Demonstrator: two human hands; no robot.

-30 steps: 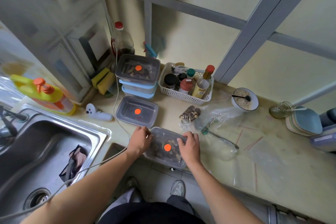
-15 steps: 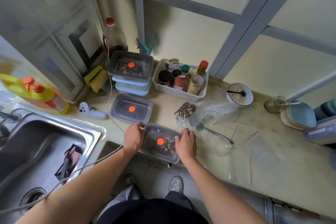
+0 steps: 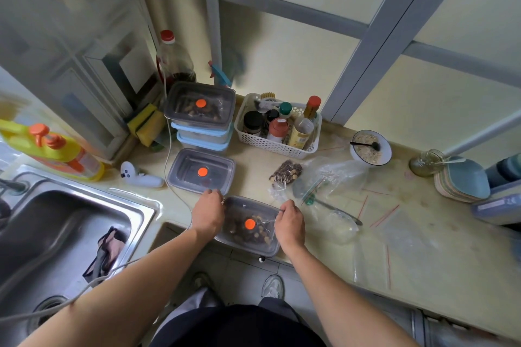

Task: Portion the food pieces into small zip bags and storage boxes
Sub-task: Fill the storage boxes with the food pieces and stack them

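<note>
A clear storage box (image 3: 248,229) with an orange dot on its lid holds brown food pieces and sits at the counter's front edge. My left hand (image 3: 208,213) grips its left end and my right hand (image 3: 289,222) grips its right end, fingers curled over the lid's rim. Behind it lies a second lidded box (image 3: 200,170), seemingly empty. Further back, another filled box (image 3: 200,106) tops a stack of blue-rimmed boxes. A small zip bag of seeds and nuts (image 3: 286,172) lies to the right, beside crumpled clear bags (image 3: 329,177) and a spoon (image 3: 332,207).
A white basket of bottles and jars (image 3: 277,128) stands at the back. A bowl of grains (image 3: 370,146) sits right of it, flat zip bags (image 3: 394,234) on the counter, stacked plates (image 3: 462,180) at far right. The steel sink (image 3: 64,234) is left; a white controller (image 3: 138,176) lies beside it.
Both hands have shifted along the front box's lid toward its far corners, the right hand now at the far right corner. The box stays in the same place on the counter.
</note>
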